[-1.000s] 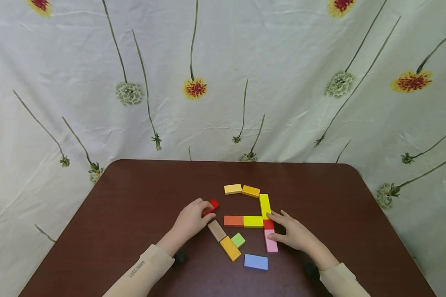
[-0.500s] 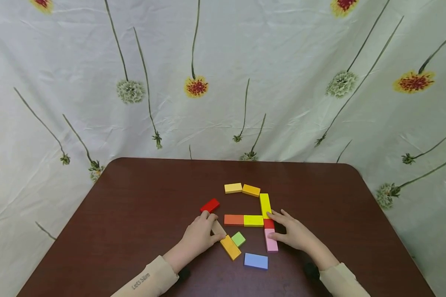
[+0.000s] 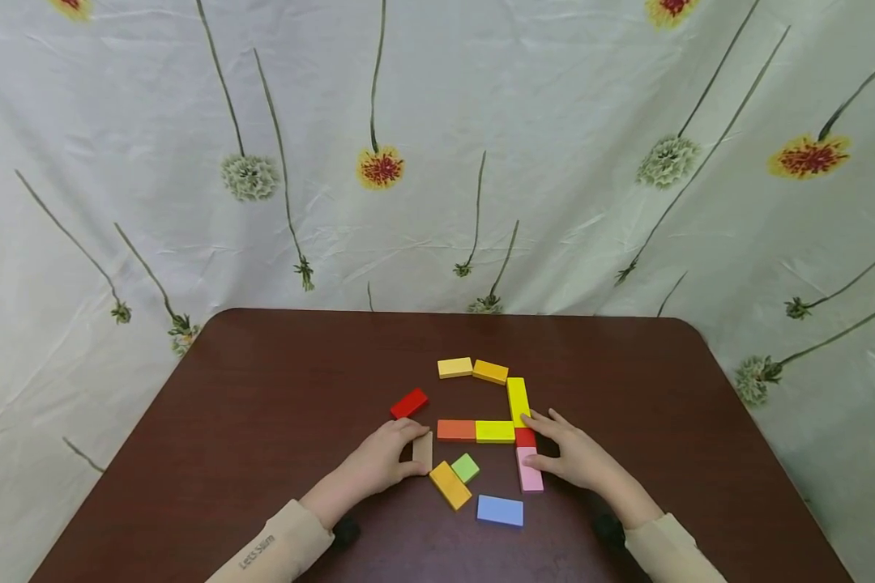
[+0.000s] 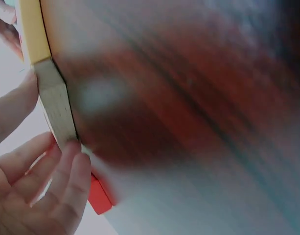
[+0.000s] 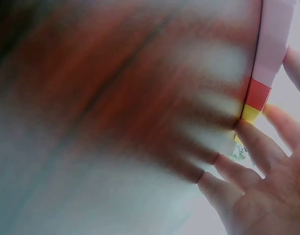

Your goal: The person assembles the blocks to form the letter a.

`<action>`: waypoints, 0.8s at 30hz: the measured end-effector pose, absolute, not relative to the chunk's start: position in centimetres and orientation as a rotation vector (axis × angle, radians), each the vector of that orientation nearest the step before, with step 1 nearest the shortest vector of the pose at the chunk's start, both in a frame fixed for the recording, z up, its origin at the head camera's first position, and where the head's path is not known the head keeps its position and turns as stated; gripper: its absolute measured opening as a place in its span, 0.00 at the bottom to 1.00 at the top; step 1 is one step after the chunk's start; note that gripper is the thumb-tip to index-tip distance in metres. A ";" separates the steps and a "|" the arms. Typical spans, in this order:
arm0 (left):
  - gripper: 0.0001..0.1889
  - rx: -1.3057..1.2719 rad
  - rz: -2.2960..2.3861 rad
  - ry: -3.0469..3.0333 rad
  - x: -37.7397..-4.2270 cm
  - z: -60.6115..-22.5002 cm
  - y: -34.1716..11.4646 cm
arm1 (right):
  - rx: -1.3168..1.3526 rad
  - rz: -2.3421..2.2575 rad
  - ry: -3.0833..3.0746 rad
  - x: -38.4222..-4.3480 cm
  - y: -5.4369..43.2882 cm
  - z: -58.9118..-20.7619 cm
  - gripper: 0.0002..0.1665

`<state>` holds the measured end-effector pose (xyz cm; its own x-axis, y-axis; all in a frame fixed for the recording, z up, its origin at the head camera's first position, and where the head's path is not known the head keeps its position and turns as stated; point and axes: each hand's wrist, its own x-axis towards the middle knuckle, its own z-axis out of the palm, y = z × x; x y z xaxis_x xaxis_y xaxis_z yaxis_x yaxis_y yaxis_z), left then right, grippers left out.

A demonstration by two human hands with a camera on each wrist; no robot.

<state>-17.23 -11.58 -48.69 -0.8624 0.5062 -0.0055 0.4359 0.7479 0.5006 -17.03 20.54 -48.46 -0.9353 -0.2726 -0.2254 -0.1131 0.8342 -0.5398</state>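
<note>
My left hand pinches a plain wooden block by its ends, thumb at the near end and fingers at the far end. In the left wrist view that wooden block lies flat, its near end meeting an orange-yellow block. Beyond the fingertips is a red block. With fingers spread, my right hand touches a row of blocks: the index finger at a long yellow block, the thumb at a pink block. Between those two sits a small red block.
An orange-red block and a yellow block form a crossbar joining the right row. Pale yellow and amber blocks lie at the back. Nearer are a green block and a blue block on the brown table.
My left hand has left the red block and taken hold of the wooden block, turning it from a slant to nearly straight. The right hand has stayed in place.
</note>
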 end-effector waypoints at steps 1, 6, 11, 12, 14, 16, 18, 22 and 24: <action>0.28 0.763 0.742 2.793 -17.3 -48.7 -11.7 | -0.290 -0.776 2.720 -17.1 20.5 -48.5 0.41; 0.28 0.770 0.758 2.758 -17.7 -48.7 -12.0 | -0.288 -0.779 2.723 -17.1 20.4 -48.5 0.41; 0.28 0.763 0.780 2.742 -17.8 -48.5 -12.2 | -0.281 -0.780 2.722 -17.1 20.5 -48.5 0.41; 0.28 0.764 0.781 2.738 -17.8 -48.4 -12.2 | -0.281 -0.777 2.722 -17.1 20.5 -48.5 0.41; 0.29 0.761 0.788 2.729 -17.8 -48.4 -12.2 | -0.280 -0.772 2.721 -17.1 20.5 -48.5 0.41; 0.29 0.762 0.791 2.722 -17.7 -48.3 -12.3 | -0.278 -0.768 2.719 -17.1 20.5 -48.5 0.41; 0.29 0.762 0.790 2.719 -17.7 -48.4 -12.3 | -0.277 -0.766 2.717 -17.1 20.5 -48.5 0.41; 0.29 0.766 0.792 2.709 -17.7 -48.4 -12.4 | -0.279 -0.773 2.714 -17.1 20.5 -48.5 0.41; 0.29 0.767 0.791 2.702 -17.6 -48.3 -12.4 | -0.279 -0.775 2.713 -17.0 20.5 -48.4 0.41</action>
<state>-17.61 -12.41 -48.35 -0.8389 0.5405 -0.0642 0.4205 0.7184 0.5541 -17.03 20.53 -48.45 -0.9345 -0.2666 -0.2358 -0.1018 0.8351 -0.5407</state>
